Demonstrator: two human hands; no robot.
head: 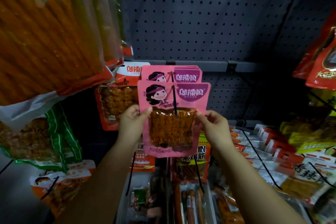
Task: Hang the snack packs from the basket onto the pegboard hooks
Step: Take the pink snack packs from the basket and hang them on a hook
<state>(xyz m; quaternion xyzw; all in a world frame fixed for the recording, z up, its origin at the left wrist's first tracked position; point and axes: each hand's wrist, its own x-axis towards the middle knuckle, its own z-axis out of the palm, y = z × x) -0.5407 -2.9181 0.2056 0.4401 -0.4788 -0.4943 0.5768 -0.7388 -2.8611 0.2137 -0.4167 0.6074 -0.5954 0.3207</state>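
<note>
Left hand (131,123) and right hand (213,126) pinch pink pack (172,114) by side edges at frame centre, keeping top hole square on black hook (175,100); matching packs (181,74) hang behind.

The front snack pack (173,114) is pink, with a purple label bearing white characters, a cartoon face with black hair and a purple headband, and a clear window showing orange-brown pieces. The packs behind it (171,74) carry the same pink and purple print. The hook (175,102) across it is black. The pegboard (200,23) is dark grey, dotted with regular rows of black holes. The big bags at upper left (51,32) are clear with orange sticks, red corners and white tops. A neighbouring pack (116,100) is red-orange.
</note>
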